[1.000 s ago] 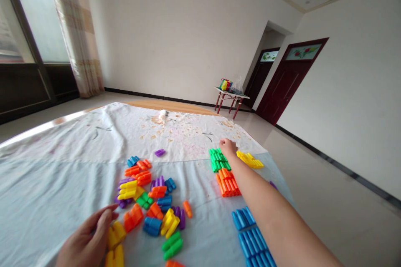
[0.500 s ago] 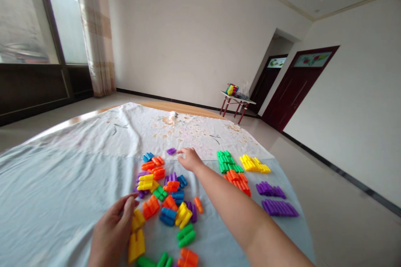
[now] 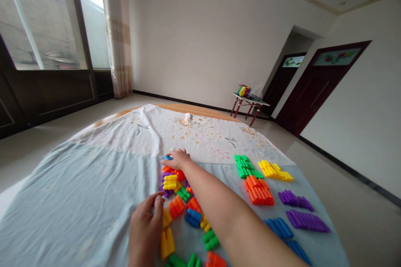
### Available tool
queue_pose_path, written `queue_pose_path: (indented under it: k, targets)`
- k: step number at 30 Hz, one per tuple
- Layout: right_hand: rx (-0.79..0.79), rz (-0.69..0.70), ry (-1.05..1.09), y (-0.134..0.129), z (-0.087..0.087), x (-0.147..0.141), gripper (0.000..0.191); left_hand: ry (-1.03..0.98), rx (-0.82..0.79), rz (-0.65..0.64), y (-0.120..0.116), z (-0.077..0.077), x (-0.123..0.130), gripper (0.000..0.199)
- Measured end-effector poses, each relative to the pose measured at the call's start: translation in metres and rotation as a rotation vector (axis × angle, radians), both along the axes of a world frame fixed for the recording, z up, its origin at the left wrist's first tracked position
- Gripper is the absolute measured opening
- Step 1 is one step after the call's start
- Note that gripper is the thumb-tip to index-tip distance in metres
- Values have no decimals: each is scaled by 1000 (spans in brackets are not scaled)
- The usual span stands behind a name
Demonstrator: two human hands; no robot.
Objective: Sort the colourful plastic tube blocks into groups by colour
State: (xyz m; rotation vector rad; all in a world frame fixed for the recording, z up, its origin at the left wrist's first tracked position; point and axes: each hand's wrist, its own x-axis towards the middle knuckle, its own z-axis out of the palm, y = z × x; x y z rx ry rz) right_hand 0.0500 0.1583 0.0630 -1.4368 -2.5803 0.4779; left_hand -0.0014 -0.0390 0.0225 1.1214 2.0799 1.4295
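My right hand point(image 3: 178, 159) reaches to the far end of a loose pile of colored plastic building pieces. Its fingers are closed around a blue piece point(image 3: 167, 157), which lies at the pile's far edge. Beside the pile's left side, my left hand point(image 3: 146, 221) rests with its thumb and fingers curved and apart, nothing visible in it. Close to its fingertips are an orange piece point(image 3: 176, 207) and a yellow piece point(image 3: 167, 243). Further in the pile are a blue piece point(image 3: 193, 217) and a green piece point(image 3: 211, 240). My right forearm hides part of the pile.
Pieces lie grouped by color on the right: green point(image 3: 246, 166), yellow point(image 3: 275, 170), orange point(image 3: 258, 191), purple point(image 3: 308, 220) and blue point(image 3: 278, 228). A pale blue and floral cloth point(image 3: 94, 200) covers the round table. A small side table point(image 3: 250, 99) stands by the far wall.
My right hand has moved left to the blue piece. The purple piece that lay beyond its fingertips no longer shows. The view has turned left; my left hand stays beside the pile.
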Motion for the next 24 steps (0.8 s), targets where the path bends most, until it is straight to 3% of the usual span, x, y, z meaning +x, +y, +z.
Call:
queue_pose_path:
  k: [6,13,21,24]
  targets:
    - [-26,115,-71,-27,17,21,51,85,95,29,1,7,0,44]
    - [-43,282,-168,-51,29,74,45,120,12,-39,2,8,-1,48]
    - [-57,207,-8,-78,29,133,33,190,-62,-52,3,10,-1,45]
    - [39,122,42,-95,32,152,31,182,-87,-57,3,10,-1,44]
